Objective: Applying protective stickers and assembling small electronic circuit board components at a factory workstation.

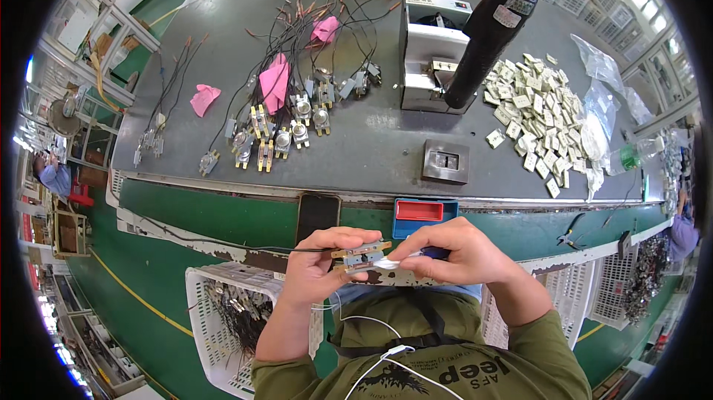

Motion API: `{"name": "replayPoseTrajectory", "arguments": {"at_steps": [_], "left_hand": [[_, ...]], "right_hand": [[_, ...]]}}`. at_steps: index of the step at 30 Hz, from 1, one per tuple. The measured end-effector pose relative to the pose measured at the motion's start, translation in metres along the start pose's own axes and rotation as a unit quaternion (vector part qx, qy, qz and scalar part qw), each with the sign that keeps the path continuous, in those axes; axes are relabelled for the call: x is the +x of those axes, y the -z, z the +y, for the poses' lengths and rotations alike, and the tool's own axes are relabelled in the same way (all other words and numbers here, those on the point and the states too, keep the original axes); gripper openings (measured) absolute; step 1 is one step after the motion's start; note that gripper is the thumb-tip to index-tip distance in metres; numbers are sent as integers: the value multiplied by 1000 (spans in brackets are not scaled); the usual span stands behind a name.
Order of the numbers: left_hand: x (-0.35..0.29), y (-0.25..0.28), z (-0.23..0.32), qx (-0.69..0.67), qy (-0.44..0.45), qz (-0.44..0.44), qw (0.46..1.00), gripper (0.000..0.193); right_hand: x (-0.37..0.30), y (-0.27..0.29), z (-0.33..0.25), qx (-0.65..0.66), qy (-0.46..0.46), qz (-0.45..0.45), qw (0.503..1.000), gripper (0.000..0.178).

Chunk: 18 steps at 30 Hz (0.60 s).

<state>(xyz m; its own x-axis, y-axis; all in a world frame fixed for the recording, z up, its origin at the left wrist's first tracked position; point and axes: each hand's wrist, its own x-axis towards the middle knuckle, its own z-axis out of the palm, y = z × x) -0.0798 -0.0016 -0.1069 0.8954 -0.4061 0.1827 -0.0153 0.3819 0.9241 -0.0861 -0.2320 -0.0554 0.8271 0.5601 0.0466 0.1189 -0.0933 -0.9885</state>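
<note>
In front of my body my left hand (pixel 327 255) is closed round a small grey electrical part (pixel 360 257) with brass-coloured metal strips. A black cable runs off to the left from it. My right hand (pixel 453 251) meets the part from the right, its thumb and finger pinched at a small white piece (pixel 386 263). Something dark blue, like a tool handle (pixel 435 252), shows within the right hand; its kind cannot be made out. Just beyond the hands sit a dark phone (pixel 318 216) and a blue tray (pixel 403 228) with a red tray (pixel 419 210) in it.
Wired electrical parts (pixel 264 132) and pink scraps (pixel 205 99) lie left on the grey bench. A machine with a black cylinder (pixel 490 40) stands centre-back, a metal block (pixel 445 161) before it. Cream pieces (pixel 538 110) are heaped right, with pliers (pixel 570 233) nearer. A white basket (pixel 204 326) stands lower left.
</note>
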Motion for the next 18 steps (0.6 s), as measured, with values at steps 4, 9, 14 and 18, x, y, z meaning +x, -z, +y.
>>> {"name": "replayPoseTrajectory", "arguments": {"at_steps": [4, 9, 14, 18], "left_hand": [[1, 0, -1, 1, -5, 17, 1000, 44], [2, -1, 0, -4, -24, 13, 1000, 44], [2, 0, -2, -1, -17, 16, 1000, 44], [3, -1, -1, 1, -15, 23, 1000, 45]], "right_hand": [[1, -1, -1, 14, -10, 18, 1000, 15], [0, 2, -5, 24, -25, 17, 999, 15], [0, 3, -8, 19, -44, 20, 999, 14], [0, 2, -9, 9, -47, 15, 999, 14]]}}
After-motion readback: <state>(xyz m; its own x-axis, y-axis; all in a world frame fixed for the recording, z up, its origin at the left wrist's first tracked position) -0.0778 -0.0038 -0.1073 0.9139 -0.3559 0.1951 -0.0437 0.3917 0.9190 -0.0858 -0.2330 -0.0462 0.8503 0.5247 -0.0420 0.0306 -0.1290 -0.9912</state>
